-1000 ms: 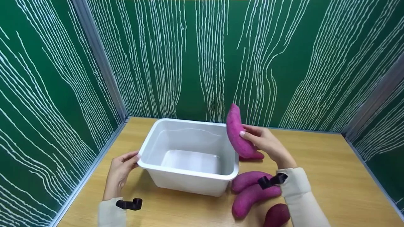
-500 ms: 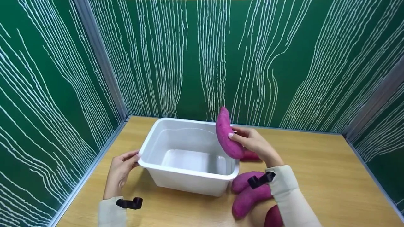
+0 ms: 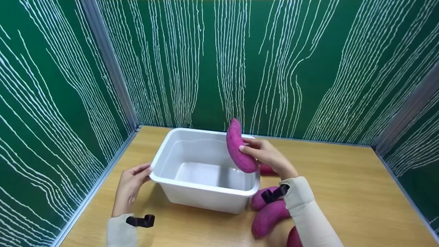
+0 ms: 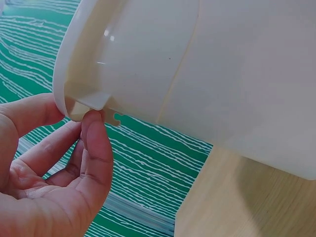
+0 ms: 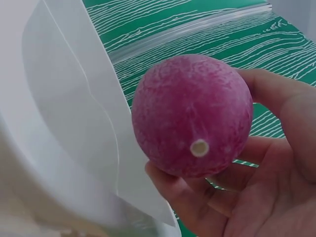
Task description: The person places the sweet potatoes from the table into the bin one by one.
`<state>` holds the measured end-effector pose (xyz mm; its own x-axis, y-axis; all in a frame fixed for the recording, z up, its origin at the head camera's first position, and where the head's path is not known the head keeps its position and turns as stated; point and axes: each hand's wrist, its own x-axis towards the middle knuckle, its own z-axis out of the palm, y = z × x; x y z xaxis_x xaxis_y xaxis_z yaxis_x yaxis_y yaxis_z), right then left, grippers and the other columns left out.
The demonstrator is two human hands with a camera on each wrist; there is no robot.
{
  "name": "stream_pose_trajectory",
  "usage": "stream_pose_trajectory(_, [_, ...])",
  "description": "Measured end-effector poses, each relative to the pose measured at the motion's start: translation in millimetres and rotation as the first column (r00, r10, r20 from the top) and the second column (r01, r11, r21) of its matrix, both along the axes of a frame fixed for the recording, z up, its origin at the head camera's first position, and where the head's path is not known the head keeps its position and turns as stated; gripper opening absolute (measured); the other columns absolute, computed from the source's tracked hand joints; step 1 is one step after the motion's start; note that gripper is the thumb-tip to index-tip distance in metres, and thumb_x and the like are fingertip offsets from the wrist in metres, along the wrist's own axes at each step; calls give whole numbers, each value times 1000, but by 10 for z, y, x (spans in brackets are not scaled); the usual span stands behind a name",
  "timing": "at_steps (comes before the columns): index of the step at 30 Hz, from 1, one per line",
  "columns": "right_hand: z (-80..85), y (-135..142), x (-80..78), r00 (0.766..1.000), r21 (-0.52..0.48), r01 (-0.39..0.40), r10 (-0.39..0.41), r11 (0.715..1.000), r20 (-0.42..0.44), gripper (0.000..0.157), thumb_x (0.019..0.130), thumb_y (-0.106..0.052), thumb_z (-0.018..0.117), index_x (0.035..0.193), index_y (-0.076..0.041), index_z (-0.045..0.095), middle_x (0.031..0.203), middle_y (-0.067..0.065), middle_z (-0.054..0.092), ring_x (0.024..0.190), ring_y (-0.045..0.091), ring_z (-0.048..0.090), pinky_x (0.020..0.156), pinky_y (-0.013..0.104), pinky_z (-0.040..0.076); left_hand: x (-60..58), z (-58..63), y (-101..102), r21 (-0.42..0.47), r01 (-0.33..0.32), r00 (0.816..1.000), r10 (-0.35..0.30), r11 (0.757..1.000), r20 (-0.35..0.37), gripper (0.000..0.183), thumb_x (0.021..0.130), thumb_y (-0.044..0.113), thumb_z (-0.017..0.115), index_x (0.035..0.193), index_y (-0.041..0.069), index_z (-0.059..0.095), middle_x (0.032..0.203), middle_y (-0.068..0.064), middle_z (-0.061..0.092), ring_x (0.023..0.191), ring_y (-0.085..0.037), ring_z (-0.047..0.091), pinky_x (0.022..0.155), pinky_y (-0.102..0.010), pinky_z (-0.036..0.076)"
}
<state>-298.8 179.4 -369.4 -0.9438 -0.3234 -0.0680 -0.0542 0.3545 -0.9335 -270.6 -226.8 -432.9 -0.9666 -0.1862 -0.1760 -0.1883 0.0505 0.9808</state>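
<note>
A white plastic bin [image 3: 202, 207] stands on the table, its inside bare. My left hand [image 3: 132, 181] pinches the bin's rim at the left corner; in the left wrist view thumb and fingers close on the lip [image 4: 74, 101]. My right hand [image 3: 269, 156] grips a curved purple sweet potato [image 3: 238, 149] around its middle and holds it tilted over the bin's right side. The right wrist view shows the sweet potato [image 5: 190, 118] end-on with a pale round spot, fingers below and thumb on the far side, beside the bin's wall [image 5: 74, 98].
Two more purple sweet potatoes [image 3: 269, 219] lie right of the bin, partly behind the right sleeve. A darker red one [image 3: 294, 238] is at the front edge, and a reddish one [image 3: 267, 169] shows behind the right hand. Green white-lined walls [image 3: 205, 61] enclose the wooden table [image 3: 356, 192].
My right hand has carried the sweet potato leftward, from beside the bin's right rim to over its opening. The left hand and the bin stay where they were.
</note>
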Motion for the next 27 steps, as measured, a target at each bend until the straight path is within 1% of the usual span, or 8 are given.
stream_pose_trajectory(2, [-5,-25,-8,1000,2,-4,4,1000,9,63,89,-40,66,143,-14,47,104,11,66,84,16,64,72,28,56,3,5,3,2,1,1000,-1,1000,4,40,91,16,66,128,-1,59,133,-17,56,100,-16,61,90,-25,54])
stream_pose_trajectory(5, [-17,-58,-20,1000,22,-12,12,1000,9,63,89,-40,66,143,-16,46,107,12,65,84,17,64,73,28,56,5,6,8,6,-6,1000,5,1000,9,40,91,16,66,127,-1,59,131,-17,57,98,-14,61,88,-23,54])
stream_pose_trajectory(10, [-51,-95,-39,1000,63,-14,13,998,4,64,87,-42,67,143,-19,47,114,12,63,90,19,61,75,27,54,-2,-3,15,43,-21,999,22,999,-24,38,91,10,65,125,-5,59,117,-11,65,92,-12,63,80,-20,55])
stream_pose_trajectory(13, [-79,-103,-51,1000,65,-17,17,998,2,63,88,-41,67,143,-17,47,114,12,63,90,18,61,74,26,54,-6,-2,17,67,-24,999,27,997,-44,38,90,7,65,124,-8,59,109,-6,68,88,-11,64,79,-21,56])
stream_pose_trajectory(17, [-113,-107,-65,999,57,-35,35,998,-4,63,89,-38,67,143,-13,46,110,13,64,86,16,61,72,25,54,-8,-3,16,71,-20,999,23,997,-45,38,90,7,66,124,-8,59,107,-4,68,88,-10,64,79,-20,56])
stream_pose_trajectory(20, [-123,-107,-66,999,59,-44,45,997,-14,64,89,-37,66,143,-11,45,113,14,65,87,15,62,73,24,54,-11,-13,19,90,-16,997,22,996,-72,39,89,4,65,124,-11,57,104,-5,68,86,-9,65,79,-21,56])
stream_pose_trajectory(23, [-122,-111,-57,999,65,-36,37,997,-9,64,89,-38,66,143,-11,45,118,15,64,90,16,64,74,25,55,-12,-23,28,117,-14,995,26,993,-100,39,88,1,65,123,-15,56,100,-5,69,84,-9,66,78,-22,56])
stream_pose_trajectory(27, [-121,-117,-43,1000,83,-26,27,996,1,66,89,-38,66,144,-10,44,124,17,62,90,17,64,73,25,55,-8,-31,25,95,-19,997,26,995,-76,39,89,4,65,124,-12,57,101,-2,69,85,-8,65,79,-21,56])
